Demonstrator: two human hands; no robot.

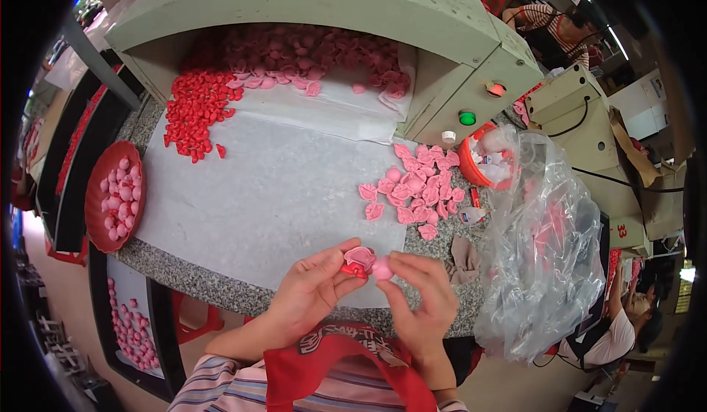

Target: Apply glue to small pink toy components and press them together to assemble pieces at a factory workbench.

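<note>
Close to the table's front edge, my left hand point(311, 288) pinches a pink petal-like cupped piece point(360, 255) with a small red piece point(355, 270) against its lower side. My right hand point(426, 293) grips a smooth, rounded pink piece point(382, 268) between thumb and fingers. The two pink pieces are side by side, almost touching; I cannot tell if they meet. Beyond my right hand lies a loose pile of pink cupped pieces point(418, 187). Small red pieces point(193, 114) form a heap at the far left of the white sheet point(272, 191).
A pale green box-shaped machine point(309, 5) with lit buttons stands at the back, more pink pieces inside. Left is a red bowl point(93, 206) of pink balls. An orange basket point(465, 163) and a transparent plastic bag point(545, 265) are on the right. Other people sit farther right.
</note>
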